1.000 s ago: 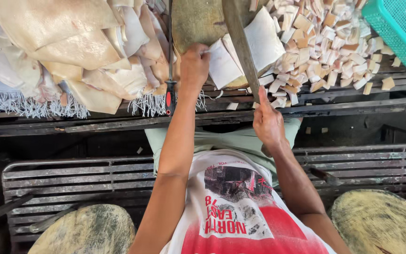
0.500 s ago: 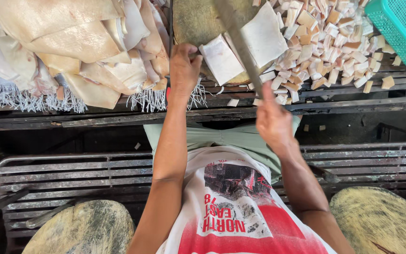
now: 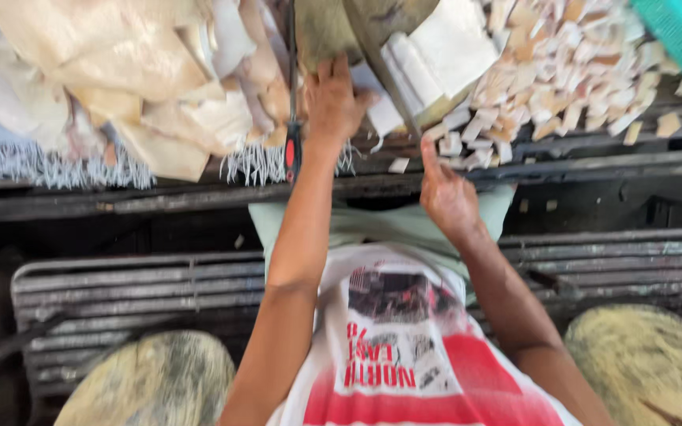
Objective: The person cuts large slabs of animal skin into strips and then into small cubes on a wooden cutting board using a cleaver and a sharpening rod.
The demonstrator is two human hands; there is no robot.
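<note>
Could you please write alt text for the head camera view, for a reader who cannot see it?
Seen from above, a person's left hand presses pale flat slabs onto a chopping block while the right hand grips a long blade over them. A heap of small cut pieces lies to the right, large uncut sheets to the left.

Bare forearms, 2 bare hands; a white short-sleeved cotton T-shirt point(image 3: 404, 355) with red band and dark printed picture.
</note>
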